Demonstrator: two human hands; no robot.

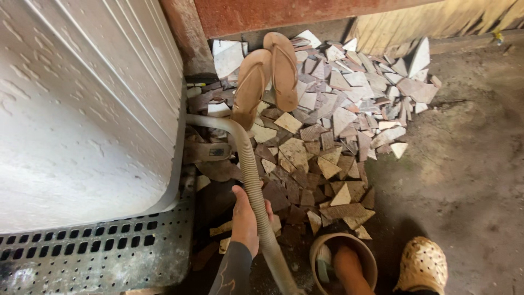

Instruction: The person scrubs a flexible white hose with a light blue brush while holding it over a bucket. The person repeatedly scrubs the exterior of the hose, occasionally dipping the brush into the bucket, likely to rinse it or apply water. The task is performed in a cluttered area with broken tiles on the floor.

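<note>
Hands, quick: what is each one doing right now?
Left hand: closed around the beige ribbed flexible hose.
Right hand: hidden inside the round brown pot; open or closed cannot be told.

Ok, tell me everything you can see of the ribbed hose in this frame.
The hose is a beige, ribbed, flexible tube, plastic by the look of it. It emerges beside the lower corner of the white appliance, bends, then runs down across the pile of broken tile pieces and leaves the bottom edge of the frame, so neither end shows. One of the tan flip-flops lies by its upper bend. The left hand is wrapped around it midway; the right hand is out of view.
</note>
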